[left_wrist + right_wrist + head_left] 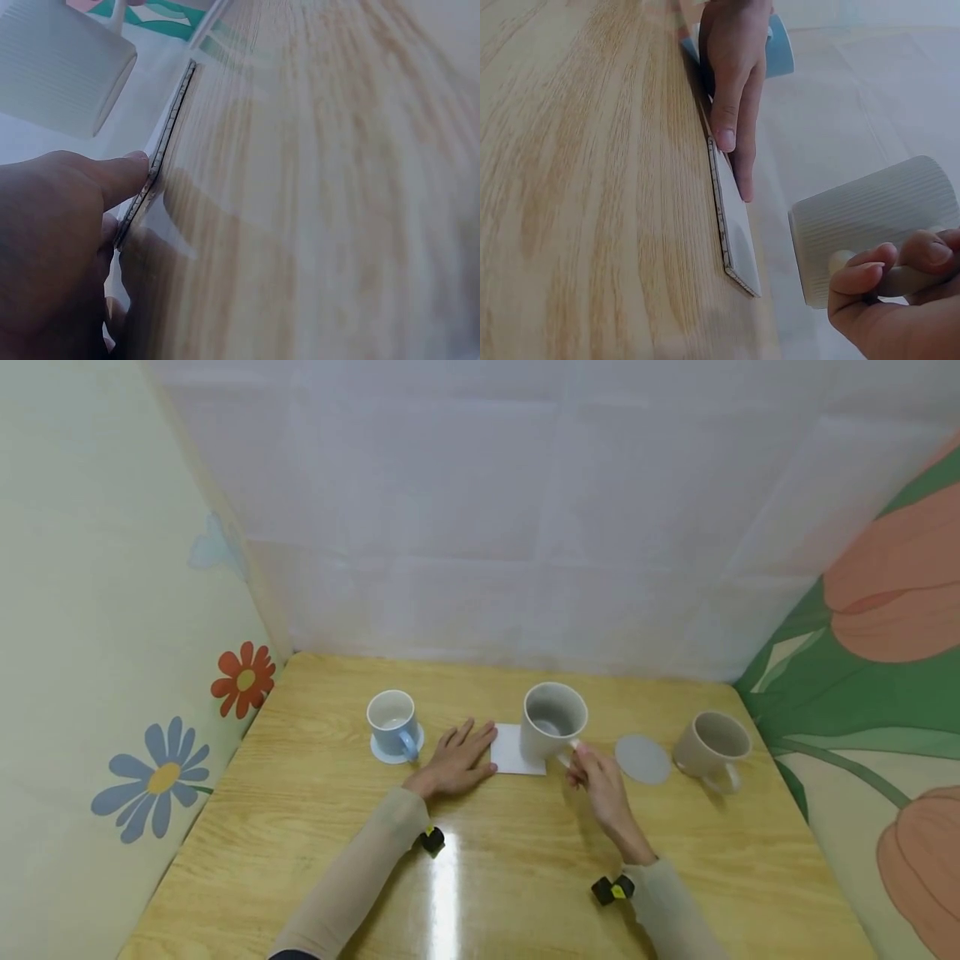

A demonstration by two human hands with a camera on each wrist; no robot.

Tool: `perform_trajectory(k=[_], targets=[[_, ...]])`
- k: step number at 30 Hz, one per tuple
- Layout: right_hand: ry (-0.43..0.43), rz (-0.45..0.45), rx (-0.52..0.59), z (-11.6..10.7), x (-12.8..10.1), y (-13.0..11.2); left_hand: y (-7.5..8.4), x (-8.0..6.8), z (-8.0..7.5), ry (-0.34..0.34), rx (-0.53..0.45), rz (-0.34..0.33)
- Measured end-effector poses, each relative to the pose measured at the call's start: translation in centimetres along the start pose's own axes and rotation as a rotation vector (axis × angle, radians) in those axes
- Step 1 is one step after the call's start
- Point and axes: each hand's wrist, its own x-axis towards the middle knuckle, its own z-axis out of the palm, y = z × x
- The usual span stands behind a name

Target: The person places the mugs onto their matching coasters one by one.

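Grey mug [553, 720]: upright, mouth up, handle toward the person; over the white square coaster [516, 750] mid-surface; contact unclear.
Right hand [600, 781]: grip clenched around the mug handle.
Left hand [457, 760]: fingers flat, released, pressing the coaster's left edge.
Blue mug [393, 723]: left, on its blue coaster [382, 752].
Beige mug [712, 747]: right, beside the round grey coaster [642, 758].

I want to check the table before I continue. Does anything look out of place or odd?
One thing: the beige mug stands on bare table beside the round grey coaster, not on it. The blue mug sits on its coaster. Nothing looks spilled or damaged.
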Motion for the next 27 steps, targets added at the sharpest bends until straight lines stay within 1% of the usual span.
perform_trajectory(k=[9,16,18,20,27], targets=[[-0.013,0.001,-0.008,0.0,0.2,0.1,-0.2,0.2,-0.1,-0.012,-0.005,0.002],[-0.022,0.024,-0.029,0.3,0.3,-0.1,-0.2,0.3,0.1,-0.004,-0.005,0.012],[-0.021,0.033,-0.021,0.4,0.4,-0.1,-0.3,0.4,0.2,-0.005,0.000,0.009],[-0.019,0.041,-0.012,0.6,0.5,-0.1,-0.4,0.4,0.2,-0.001,-0.016,0.011],[-0.027,0.053,0.006,1.0,0.7,-0.1,-0.6,0.4,0.4,0.004,0.010,0.007]])
